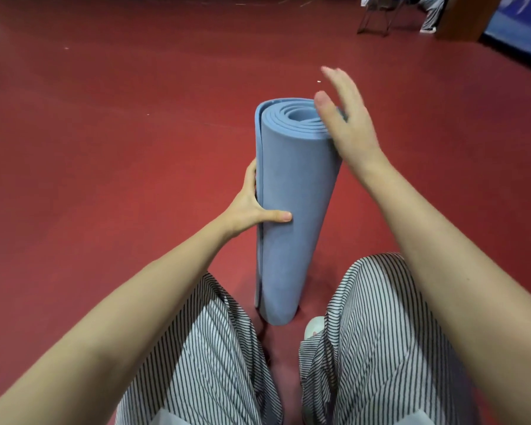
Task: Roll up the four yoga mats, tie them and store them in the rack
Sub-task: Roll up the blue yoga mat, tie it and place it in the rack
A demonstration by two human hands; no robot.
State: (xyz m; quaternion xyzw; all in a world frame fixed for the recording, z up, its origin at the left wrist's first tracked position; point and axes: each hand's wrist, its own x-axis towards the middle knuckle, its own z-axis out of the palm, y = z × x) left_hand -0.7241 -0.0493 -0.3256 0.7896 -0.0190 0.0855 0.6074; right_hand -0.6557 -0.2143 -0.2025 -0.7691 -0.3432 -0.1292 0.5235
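- Mat: the right side of its top end is covered by the right hand. Its far side is out of sight.
- Left hand: only the thumb and the edge of the palm show. The fingers pass behind the roll and are hidden.
- Right-hand fingers: blurred. Contact between the palm and the top rim cannot be confirmed.
- Background, top right: a chair, the lower leg of a second person and a blue board are all cut off by the frame edge and lack detail.
- Shoe: only the toe shows, just beside the foot of the roll. The rest is under the striped trousers.
- Count: one mat, rolled, blue. Two hands, both bare. One shoe toe, one chair, one board.
- Mat position: it stands on end on the red floor, between the wearer's knees, leaning slightly. The spiral of layers is visible at the top. The loose outer edge runs down its left side.
- Left-hand pose: the arm reaches forward from lower left. The hand grips the roll at about mid-height on the left side, over the loose edge. The thumb lies flat across the front and the fingers wrap behind.
- Right-hand pose: the arm comes in from lower right. The hand is at the top right of the roll, fingers straight and slightly spread, pointing up and away. The thumb is raised over the rim. It holds nothing.
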